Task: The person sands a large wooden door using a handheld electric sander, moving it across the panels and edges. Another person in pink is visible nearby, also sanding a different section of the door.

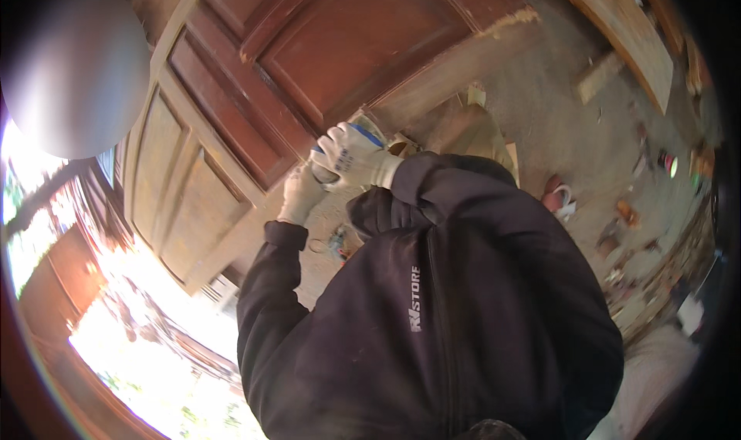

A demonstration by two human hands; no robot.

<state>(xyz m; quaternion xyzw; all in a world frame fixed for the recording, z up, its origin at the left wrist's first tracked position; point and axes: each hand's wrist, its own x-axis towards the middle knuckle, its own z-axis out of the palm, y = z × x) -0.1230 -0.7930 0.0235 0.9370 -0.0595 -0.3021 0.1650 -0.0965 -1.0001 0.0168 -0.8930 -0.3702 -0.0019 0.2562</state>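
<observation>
We hold both hands close together in front of us, at the near edge of a reddish-brown panelled wooden piece (370,54) that spreads across the top of the view. Our right hand (351,156), in a white glove with blue patches, has its fingers bent and lies against our left hand (299,195), also gloved in white. Something greyish (327,176) shows between them, mostly hidden, so we cannot tell what it is or whether either hand grips it. To the left lie paler wooden panels (185,189); we cannot tell whether they belong to the same piece. Our dark jacket (401,340) fills the lower middle. On the right, a curved board (625,35) rises above a small wood offcut (599,77) on the littered floor (548,131)
</observation>
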